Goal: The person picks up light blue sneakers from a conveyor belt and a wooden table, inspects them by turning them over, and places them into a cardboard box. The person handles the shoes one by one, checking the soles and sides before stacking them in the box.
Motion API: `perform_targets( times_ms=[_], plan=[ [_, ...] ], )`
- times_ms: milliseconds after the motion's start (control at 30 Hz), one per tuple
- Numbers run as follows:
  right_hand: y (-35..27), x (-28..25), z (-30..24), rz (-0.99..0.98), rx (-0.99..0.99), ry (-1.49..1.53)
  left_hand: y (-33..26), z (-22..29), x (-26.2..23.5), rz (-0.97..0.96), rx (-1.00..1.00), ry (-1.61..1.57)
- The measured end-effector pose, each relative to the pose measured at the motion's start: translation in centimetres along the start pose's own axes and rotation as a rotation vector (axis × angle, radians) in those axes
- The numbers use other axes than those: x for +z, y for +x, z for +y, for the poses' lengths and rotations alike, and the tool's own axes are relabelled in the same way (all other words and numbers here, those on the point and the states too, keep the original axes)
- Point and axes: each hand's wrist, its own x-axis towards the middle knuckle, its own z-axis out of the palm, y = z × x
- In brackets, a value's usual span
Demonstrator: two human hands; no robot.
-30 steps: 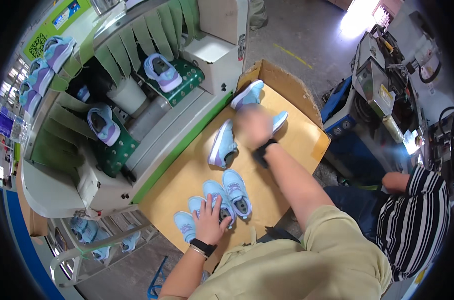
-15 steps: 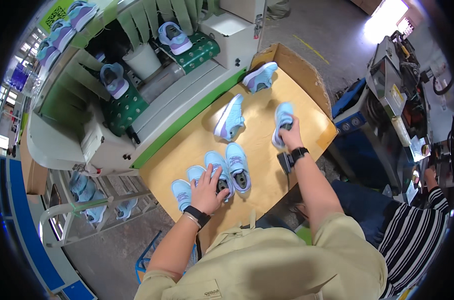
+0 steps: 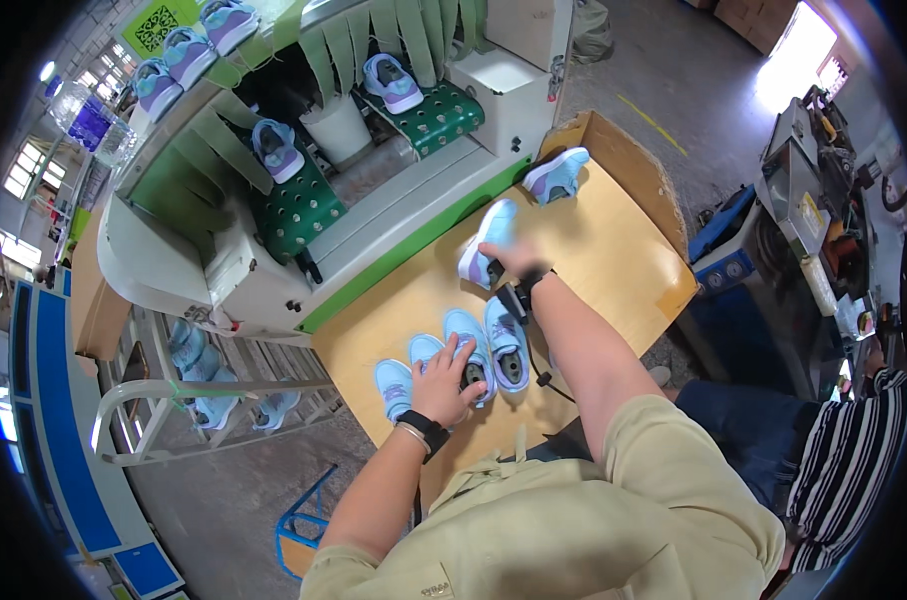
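My left hand [image 3: 444,385] lies with its fingers spread over light blue sneakers in a row on the wooden tabletop [image 3: 614,310]. Under its fingers is one sneaker [image 3: 465,328] with a dark insert in its opening. The sneaker [image 3: 507,342] beside it on the right stands untouched; another [image 3: 394,385] shows at the left end. Farther out, my right hand [image 3: 519,262], partly blurred, grips a light blue sneaker [image 3: 486,240] with a lilac-and-white sole near its collar. Another sneaker [image 3: 558,176] lies on its side at the table's far end.
Beyond the table stands a machine with green perforated belts [image 3: 309,205] carrying sneakers, under hanging strips. A cardboard edge [image 3: 634,175] borders the table's far right. At left is a rack [image 3: 174,395] with more sneakers. A person in a striped top [image 3: 839,450] is at right.
My right hand has moved left from one sneaker to another lying nearer the machine. The first sneaker no longer shows where it was. My left hand stays on the row; the view has shifted.
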Motion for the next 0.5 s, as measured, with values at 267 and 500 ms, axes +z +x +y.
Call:
perform_targets(
  times_ms=[267,500],
  plan=[
    [-4.4,0.2,-6.0,-0.104,-0.396,-0.057,-0.1,-0.4,0.6,0.086,0.029,0.022],
    [10.6,-7.2,-1.3,0.579,0.093,-0.087,-0.3,-0.1,0.0,0.075,0.012,0.024]
  ],
)
